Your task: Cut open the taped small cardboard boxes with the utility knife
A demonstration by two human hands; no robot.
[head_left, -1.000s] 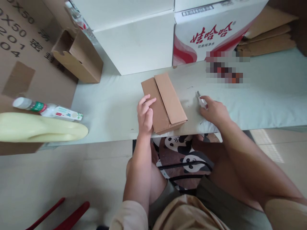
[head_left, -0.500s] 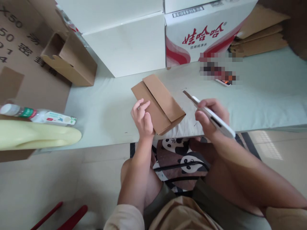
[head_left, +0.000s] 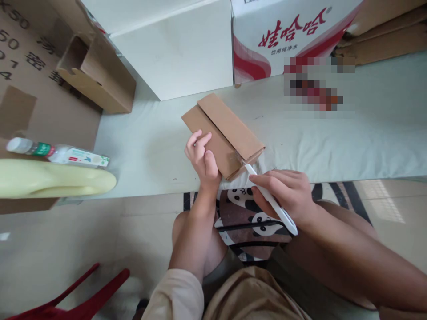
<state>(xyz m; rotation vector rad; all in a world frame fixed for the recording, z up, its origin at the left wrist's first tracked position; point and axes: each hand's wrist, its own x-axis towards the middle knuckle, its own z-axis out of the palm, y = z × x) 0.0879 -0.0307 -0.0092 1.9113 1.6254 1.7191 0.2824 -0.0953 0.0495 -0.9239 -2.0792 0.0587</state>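
Note:
A small brown cardboard box (head_left: 230,129) lies slantwise on the cloth-covered table, a long flap folded over its top. My left hand (head_left: 203,155) holds its near left side, fingers curled over the top face. My right hand (head_left: 283,191) is closed around the white handle of a utility knife (head_left: 270,200). The knife's front end is at the near right end of the box, by the edge of the flap. Its blade is hard to make out against the cardboard.
White cartons (head_left: 176,58) and a red-and-white carton (head_left: 267,49) stand behind. To the left are an open cardboard box (head_left: 100,80), a plastic bottle (head_left: 60,153) and a pale yellow object (head_left: 56,178). A pixelated item (head_left: 313,93) lies at right. Red legs (head_left: 100,293) rise from the floor.
My right hand has brought the knife left and down, from beside the box to its near right end. My left hand keeps its hold. The view has shifted slightly.

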